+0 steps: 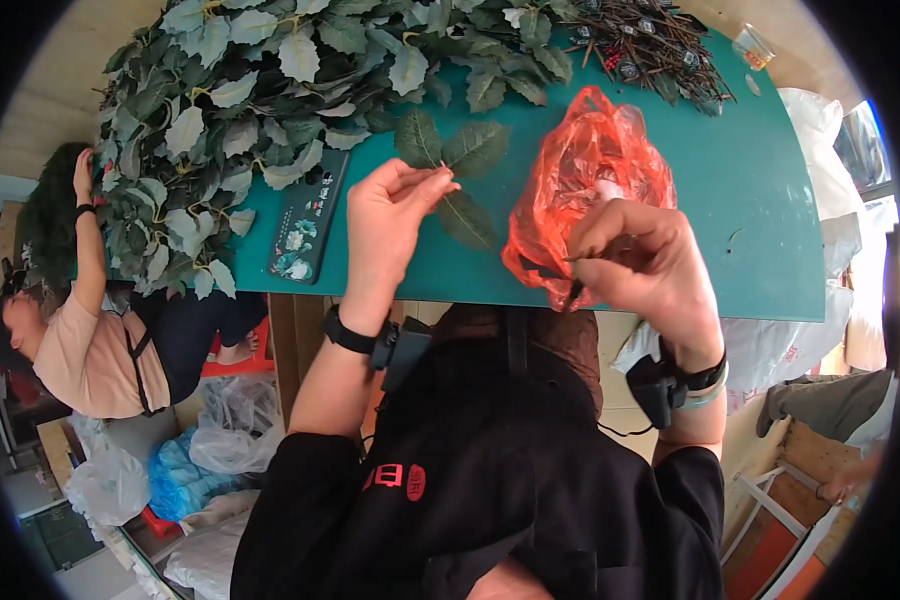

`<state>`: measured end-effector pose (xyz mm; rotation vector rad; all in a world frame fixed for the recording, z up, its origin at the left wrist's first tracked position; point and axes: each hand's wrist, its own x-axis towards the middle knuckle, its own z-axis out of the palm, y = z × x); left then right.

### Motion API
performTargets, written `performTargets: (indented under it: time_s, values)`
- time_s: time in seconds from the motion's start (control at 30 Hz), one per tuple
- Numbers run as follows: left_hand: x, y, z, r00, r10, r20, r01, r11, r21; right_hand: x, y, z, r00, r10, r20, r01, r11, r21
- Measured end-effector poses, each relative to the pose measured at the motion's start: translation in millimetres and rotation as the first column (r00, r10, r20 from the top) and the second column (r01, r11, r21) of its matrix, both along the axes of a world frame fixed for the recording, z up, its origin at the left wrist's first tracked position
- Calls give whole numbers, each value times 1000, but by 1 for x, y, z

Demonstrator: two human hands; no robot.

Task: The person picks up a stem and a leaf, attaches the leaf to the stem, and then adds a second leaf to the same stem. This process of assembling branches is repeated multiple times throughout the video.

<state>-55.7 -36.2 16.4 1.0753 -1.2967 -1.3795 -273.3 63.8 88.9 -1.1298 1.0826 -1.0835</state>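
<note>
Mainly, a heap of grey-green, spiny-edged leaves [210, 130] crowds the upper left, beside a flat dark flower-printed case [305, 215]; a tangle of thin brown stems [660, 50] lies upper right. Right of centre, a crumpled translucent red plastic bag [595, 140] sits under the right hand [655, 260], which pinches a thin dark piece [573, 293]. Near centre, the left hand [382, 220] grips a dark-green three-leaf sprig [478, 148]. Smooth green tabletop [750, 220] shows between bag and right edge; another person [90, 350] is far left.
</note>
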Motion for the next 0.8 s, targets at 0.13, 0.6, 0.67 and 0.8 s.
performTargets:
  time_s: [0.13,0.6,0.67,0.8]
  values:
    - [-7,19,0,982,17,-186,-30,997,-69,37,-7,4,997,78,20,-77,996,-54]
    - [-7,58,-1,886,-41,-461,-51,981,-185,75,-9,-3,944,-221,-243,130,931,-342]
    - [-5,59,0,869,-50,-492,-42,984,-174,77,-8,-1,917,-264,-299,133,910,-393]
    - [-3,60,4,848,-22,-529,-79,983,-168,85,-6,-3,859,-349,-375,145,867,-476]
